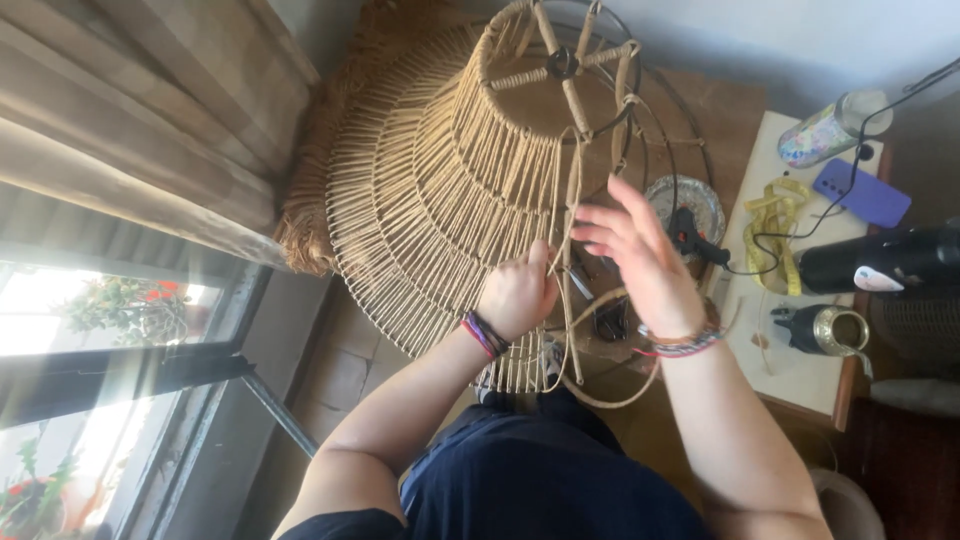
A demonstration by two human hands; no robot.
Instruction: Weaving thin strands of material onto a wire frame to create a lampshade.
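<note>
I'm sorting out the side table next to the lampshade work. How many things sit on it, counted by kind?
On the white side table, as far as the head view shows:
Bottles: 2, a patterned bottle and a black bottle
Phones: 1, the purple phone
Measuring tapes: 1, the yellow tape measure
Metal cups: 1, the metal cup
Total: 5

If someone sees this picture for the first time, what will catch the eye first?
First, the big tiered lampshade frame wound with pale cord, filling the upper middle. Just below it the left hand is closed on a cord strand, while the right hand is spread open beside it. At right, a small table carries a yellow tape measure and a purple phone.
</note>
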